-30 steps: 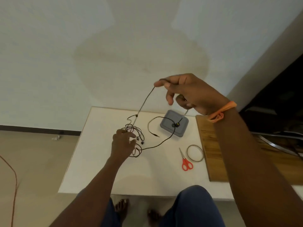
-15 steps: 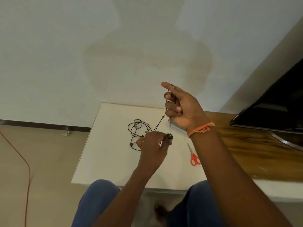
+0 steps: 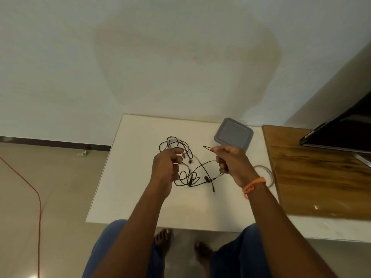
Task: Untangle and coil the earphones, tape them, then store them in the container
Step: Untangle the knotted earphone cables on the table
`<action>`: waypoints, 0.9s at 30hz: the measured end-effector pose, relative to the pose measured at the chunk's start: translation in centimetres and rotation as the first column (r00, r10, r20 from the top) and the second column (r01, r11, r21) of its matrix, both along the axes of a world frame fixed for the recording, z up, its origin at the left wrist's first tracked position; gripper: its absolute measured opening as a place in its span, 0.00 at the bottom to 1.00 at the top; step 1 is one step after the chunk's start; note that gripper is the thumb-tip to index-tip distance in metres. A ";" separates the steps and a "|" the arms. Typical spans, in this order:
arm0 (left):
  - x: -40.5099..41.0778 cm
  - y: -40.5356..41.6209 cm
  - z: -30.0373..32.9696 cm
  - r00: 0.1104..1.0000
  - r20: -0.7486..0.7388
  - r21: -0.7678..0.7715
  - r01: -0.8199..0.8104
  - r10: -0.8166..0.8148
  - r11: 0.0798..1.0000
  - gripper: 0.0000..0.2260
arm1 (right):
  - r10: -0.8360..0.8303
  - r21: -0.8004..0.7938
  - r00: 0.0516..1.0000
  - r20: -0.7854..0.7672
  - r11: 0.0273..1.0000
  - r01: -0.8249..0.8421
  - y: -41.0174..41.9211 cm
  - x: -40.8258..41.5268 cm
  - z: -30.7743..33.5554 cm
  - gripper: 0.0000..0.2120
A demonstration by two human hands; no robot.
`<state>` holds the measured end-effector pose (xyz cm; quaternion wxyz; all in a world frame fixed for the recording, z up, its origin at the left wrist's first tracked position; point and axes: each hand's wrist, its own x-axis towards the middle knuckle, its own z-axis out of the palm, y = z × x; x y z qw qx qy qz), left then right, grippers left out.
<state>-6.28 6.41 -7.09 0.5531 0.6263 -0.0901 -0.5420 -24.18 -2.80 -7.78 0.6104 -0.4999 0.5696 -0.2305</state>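
Head view, landmark: the grey container (image 3: 233, 135), lid on, sits at the far side of the white table (image 3: 128, 177), near the wall.
Head view, earphones: your tangled earphones (image 3: 190, 173) lie on the table nearer you than the container and to its left; loops spread from a far-left knot to a plug end pointing toward you.
Head view, long axis: the tangle runs roughly left-to-right across the table; no single straight run.
Head view, left hand: your left hand (image 3: 165, 169) is left of the container, fingers curled, pinching a strand of the tangle.
Head view, right hand: your right hand (image 3: 232, 163) is just in front of the container, fingers closed on a cable strand; a small loop sticks out left of the thumb.
Head view, open room: bare table top lies left of the tangle and toward you, up to both edges.
Head view, right boundary: a wooden board (image 3: 321, 177) abuts the table right of the container.
Head view, obscured: a tape ring (image 3: 267, 171) is partly hidden behind your right wrist; earbud details are too small to read.
Head view, cut off: a dark screen (image 3: 341, 133) right of the container runs out of frame.
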 end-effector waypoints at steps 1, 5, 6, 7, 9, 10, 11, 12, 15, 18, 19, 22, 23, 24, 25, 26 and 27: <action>0.0 0.0 0.1 0.997 -0.077 -0.006 -0.017 0.017 1.000 0.13 | -0.014 -0.074 0.998 -0.065 0.997 0.009 0.2 0.0 -0.9 0.06; -0.4 -0.4 0.3 0.973 0.229 -0.055 0.050 -0.036 0.997 0.11 | 0.039 -0.288 0.889 -0.456 0.939 -0.189 0.9 0.2 -2.7 0.19; -0.8 -0.4 0.4 0.925 0.370 -0.079 0.121 -0.084 0.990 0.11 | 0.059 -0.336 0.875 -0.480 0.910 -0.245 1.2 0.5 -2.5 0.25; -1.3 -0.3 0.6 0.871 0.470 -0.101 0.212 -0.141 0.972 0.10 | 0.104 -0.380 0.885 -0.454 0.876 -0.298 1.6 0.9 -2.0 0.30; -2.0 -0.1 0.9 0.790 0.560 -0.123 0.378 -0.250 0.917 0.10 | 0.288 -0.412 0.915 -0.283 0.825 -0.387 2.6 2.0 -0.5 0.38; -2.2 -0.1 1.1 0.764 0.583 -0.132 0.426 -0.277 0.895 0.10 | 0.365 -0.416 0.909 -0.202 0.808 -0.417 3.1 2.3 0.2 0.37; -2.1 -0.1 1.3 0.752 0.596 -0.147 0.446 -0.280 0.883 0.10 | 0.399 -0.437 0.903 -0.159 0.791 -0.427 3.3 2.5 0.6 0.32; -2.0 -0.1 1.5 0.759 0.596 -0.173 0.441 -0.263 0.881 0.11 | 0.388 -0.477 0.906 -0.170 0.772 -0.421 3.3 2.4 0.7 0.24; -1.2 0.0 2.1 0.859 0.494 -0.256 0.291 -0.134 0.922 0.11 | 0.279 -0.511 0.922 -0.269 0.770 -0.382 2.6 1.2 0.9 0.07; 0.1 0.4 1.8 0.942 0.328 -0.300 0.039 0.065 0.953 0.11 | 0.211 -0.471 0.950 -0.229 0.831 -0.297 1.9 -1.0 1.4 0.08; 0.5 0.5 1.6 0.947 0.301 -0.303 -0.013 0.109 0.953 0.12 | 0.188 -0.454 0.962 -0.200 0.852 -0.261 1.7 -1.8 1.6 0.08; 0.9 0.8 0.6 0.923 0.377 -0.235 0.017 0.075 0.972 0.12 | 0.120 -0.271 0.993 -0.010 0.955 -0.118 1.6 -3.7 2.2 0.09; 0.9 0.9 0.3 0.902 0.430 -0.177 0.060 0.022 0.982 0.11 | 0.075 -0.150 0.992 0.102 0.987 -0.059 1.7 -4.3 2.4 0.10; 1.0 1.1 -0.2 0.866 0.498 -0.102 0.116 -0.050 0.988 0.11 | 0.009 -0.024 0.978 0.210 1.000 -0.004 1.9 -4.7 2.5 0.11; 1.1 1.4 -0.9 0.798 0.581 -0.003 0.198 -0.159 0.980 0.10 | -0.069 0.082 0.953 0.295 0.996 0.046 2.1 -5.0 2.5 0.13; 1.1 1.8 -1.5 0.682 0.669 0.122 0.290 -0.294 0.949 0.10 | -0.141 0.158 0.925 0.353 0.983 0.090 2.3 -5.2 2.5 0.14; 1.1 2.3 -2.1 0.544 0.729 0.244 0.361 -0.416 0.900 0.12 | -0.190 0.206 0.901 0.389 0.972 0.116 2.7 -5.1 2.5 0.15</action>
